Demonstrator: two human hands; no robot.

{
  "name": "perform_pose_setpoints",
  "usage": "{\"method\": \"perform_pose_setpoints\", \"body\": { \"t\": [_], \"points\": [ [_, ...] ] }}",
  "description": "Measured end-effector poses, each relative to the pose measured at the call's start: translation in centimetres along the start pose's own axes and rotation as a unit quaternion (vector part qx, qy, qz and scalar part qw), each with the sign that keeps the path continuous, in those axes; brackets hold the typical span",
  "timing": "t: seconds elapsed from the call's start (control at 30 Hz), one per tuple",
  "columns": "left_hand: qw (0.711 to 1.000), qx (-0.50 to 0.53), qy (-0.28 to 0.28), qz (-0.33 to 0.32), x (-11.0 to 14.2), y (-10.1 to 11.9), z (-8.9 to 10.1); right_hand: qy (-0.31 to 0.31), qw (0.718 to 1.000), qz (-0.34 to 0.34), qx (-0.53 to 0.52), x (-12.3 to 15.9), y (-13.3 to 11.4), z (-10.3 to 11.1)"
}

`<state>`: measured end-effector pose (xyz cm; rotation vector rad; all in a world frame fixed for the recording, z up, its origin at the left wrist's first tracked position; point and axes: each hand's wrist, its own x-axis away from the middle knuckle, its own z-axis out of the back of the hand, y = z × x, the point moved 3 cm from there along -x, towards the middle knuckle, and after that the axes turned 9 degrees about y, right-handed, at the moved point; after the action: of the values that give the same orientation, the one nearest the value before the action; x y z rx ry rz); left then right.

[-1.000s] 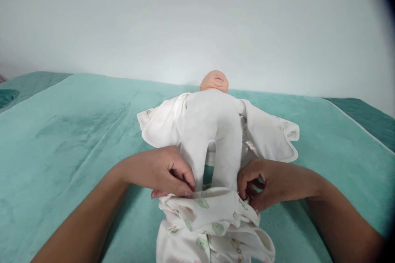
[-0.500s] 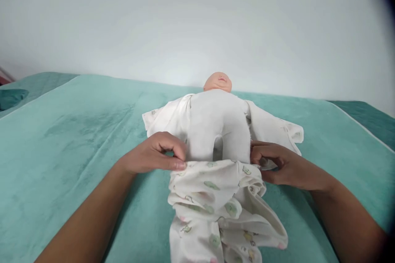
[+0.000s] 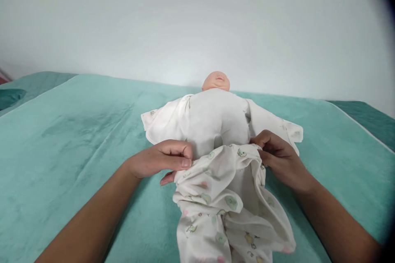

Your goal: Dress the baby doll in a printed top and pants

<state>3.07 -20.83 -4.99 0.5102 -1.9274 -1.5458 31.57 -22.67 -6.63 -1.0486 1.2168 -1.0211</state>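
A baby doll [image 3: 216, 115] with a white cloth body lies on its back, its head at the far end. White printed baby pants [image 3: 212, 197] are bunched around its legs, which they mostly cover. My left hand [image 3: 166, 158] pinches the waistband at the left side, thumb on top. At the right side my right hand [image 3: 277, 156] grips the waistband between thumb and fingers, a little higher than the left. Beneath the doll a white baby shirt [image 3: 268, 121] lies open, its sleeves spread to both sides.
A teal plush mat [image 3: 70, 164] covers the surface under the doll. Darker green quilted cloth [image 3: 364, 115] shows past its edges at both sides. Behind stands a pale wall [image 3: 197, 20].
Both hands have drawn the waistband up the doll's legs, away from me. In the last half second the right side has risen further than the left.
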Motion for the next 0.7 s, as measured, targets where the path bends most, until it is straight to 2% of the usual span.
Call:
{"method": "perform_pose_setpoints", "body": {
  "t": [0.07, 0.17, 0.23, 0.33, 0.43, 0.53, 0.63, 0.7],
  "points": [
    [0.999, -0.001, 0.028, -0.033, -0.2, 0.0, 0.3, 0.014, 1.000, -0.005, 0.012, 0.0, 0.1, 0.1],
    [0.986, 0.003, 0.138, -0.091, -0.6, 0.2, 1.1, 0.030, 0.999, -0.008, 0.031, 0.2, 0.5, 0.6],
    [0.975, -0.018, 0.199, -0.097, -0.7, 0.4, 1.4, 0.034, 0.998, -0.006, 0.051, 0.2, 0.7, 1.0],
    [0.964, -0.092, 0.236, -0.082, -0.9, 0.8, 1.4, 0.055, 0.993, 0.020, 0.100, 0.2, 0.9, 1.5],
    [0.946, -0.143, 0.276, -0.096, -1.0, 1.0, 1.5, 0.095, 0.982, 0.051, 0.154, 0.2, 0.9, 1.8],
    [0.908, -0.211, 0.345, -0.114, -1.0, 0.9, 1.6, 0.145, 0.956, 0.082, 0.241, 0.2, 0.7, 1.7],
    [0.850, -0.294, 0.417, -0.127, -1.0, 0.6, 1.1, 0.171, 0.929, 0.106, 0.312, 0.3, 0.5, 1.3],
    [0.807, -0.332, 0.462, -0.159, -1.1, 0.4, 0.6, 0.173, 0.926, 0.110, 0.317, 0.3, 0.5, 1.0]
  ]
}}
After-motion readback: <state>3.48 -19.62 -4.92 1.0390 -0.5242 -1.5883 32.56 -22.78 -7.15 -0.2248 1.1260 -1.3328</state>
